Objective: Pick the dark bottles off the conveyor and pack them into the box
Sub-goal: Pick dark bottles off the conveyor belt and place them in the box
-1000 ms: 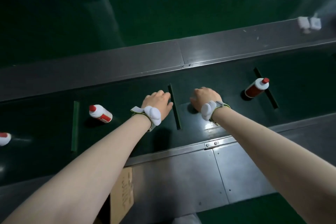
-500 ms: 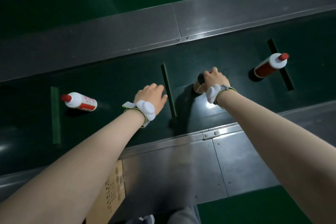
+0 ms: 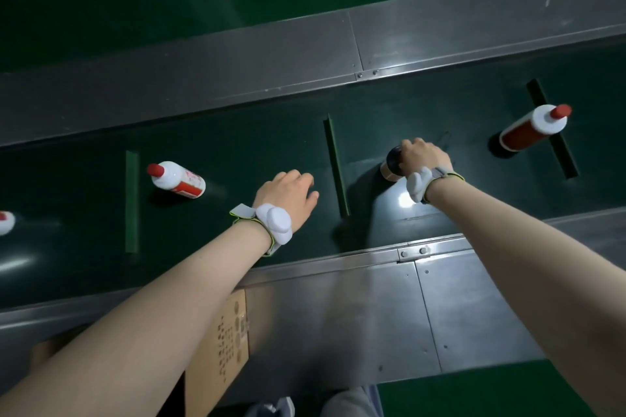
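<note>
Bottom of frame, left of ctr: cardboard box [image 3: 220,345] w/ printed flap, tucked below the near steel rail [image 3: 338,267], mostly hidden by the forearm. Above that, on the green belt [image 3: 237,145]: left hand [image 3: 288,191] palm down, fingers loosely curled, holding nothing, just left of the ctr cleat [image 3: 335,162]. Right of the cleat: right hand [image 3: 420,156] wrapped over the top of a dark bottle [image 3: 393,162], standing on the belt, only cap & a strip of tan label showing; looks like a grip closing, lift not begun. 3 white bottles w/ red caps: 1 lying mid-left [image 3: 178,179], 1 cut off at left edge [image 3: 5,222], 1 upper right [image 3: 531,129]; not dark, so leave. For this step: firm wrap round neck/shoulder, not cap alone; lift straight up to clear cleat & rail; bring back & down toward box at lower left; free left hand ready to steady the flap or support bottle base.
</note>
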